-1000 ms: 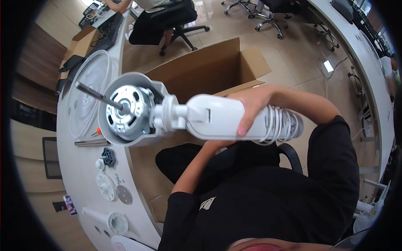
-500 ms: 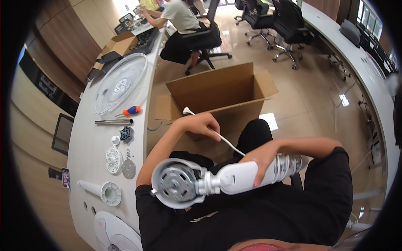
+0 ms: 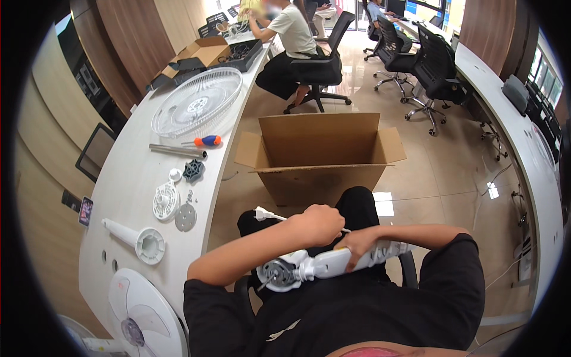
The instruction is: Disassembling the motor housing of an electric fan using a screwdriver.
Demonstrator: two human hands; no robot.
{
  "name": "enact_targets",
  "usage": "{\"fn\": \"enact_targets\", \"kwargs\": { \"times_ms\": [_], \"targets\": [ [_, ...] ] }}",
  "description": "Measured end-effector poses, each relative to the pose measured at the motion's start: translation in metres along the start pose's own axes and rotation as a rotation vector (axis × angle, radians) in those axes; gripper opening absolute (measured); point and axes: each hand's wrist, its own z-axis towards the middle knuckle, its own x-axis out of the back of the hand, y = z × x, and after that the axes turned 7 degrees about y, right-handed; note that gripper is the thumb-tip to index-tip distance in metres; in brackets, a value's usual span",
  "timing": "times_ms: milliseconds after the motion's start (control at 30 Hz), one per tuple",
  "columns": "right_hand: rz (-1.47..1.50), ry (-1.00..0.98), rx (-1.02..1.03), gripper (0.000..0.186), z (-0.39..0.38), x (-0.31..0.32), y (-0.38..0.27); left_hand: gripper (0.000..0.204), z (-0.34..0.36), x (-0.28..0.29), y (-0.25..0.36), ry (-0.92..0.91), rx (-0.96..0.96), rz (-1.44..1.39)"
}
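My left hand [image 3: 324,225] is closed around a white power cord, whose plug [image 3: 260,213] sticks out to the left above my thigh. My right hand [image 3: 358,245] grips the white body of a fan [image 3: 331,263] across my lap. The fan's round motor housing [image 3: 277,275] points left, its metal shaft bare. At the right end of the body, clear wrapping partly covers the part under my right forearm. The stretch of cord between my two hands is mostly hidden by my fingers.
An open cardboard box [image 3: 321,181] stands on the floor ahead. Along the left table [image 3: 131,178] lie a fan grille [image 3: 199,104], screwdriver [image 3: 208,141], metal tubes [image 3: 178,151], dark knob [image 3: 193,171], white stand tube [image 3: 150,246] and fan blade [image 3: 134,321]. A seated person [image 3: 294,35] is beyond.
The fan body has dropped lower into my lap, its motor end shifting right. My left hand has moved right and down, close to my right hand, still holding the cord. The view has tilted up.
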Motion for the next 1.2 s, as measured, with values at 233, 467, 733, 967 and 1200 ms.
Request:
{"fn": "enact_targets", "kwargs": {
  "times_ms": [233, 467, 733, 967, 1200],
  "targets": [
    [-0.027, 0.074, -0.130, 0.062, 0.039, 0.028, 0.062, 0.035, -0.010, -0.116, -0.015, -0.003, 0.495, -0.905],
    [0.354, 0.106, -0.018, 0.056, 0.050, 0.025, 0.084, 0.032, 0.004, -0.181, 0.035, 0.195, 0.539, -1.788],
    [0.317, -0.076, 0.187, 0.061, 0.081, 0.050, 0.051, 0.032, -0.018, -0.165, 0.031, 0.185, 0.455, -1.994],
    [0.354, -0.266, 0.127, 0.058, 0.112, 0.048, 0.055, 0.038, -0.008, -0.250, 0.021, 0.504, 0.154, -1.806],
    [0.187, -0.151, 0.066, 0.063, 0.096, 0.060, 0.029, 0.041, -0.008, -0.253, 0.019, 0.424, 0.224, -1.638]
  ]
}}
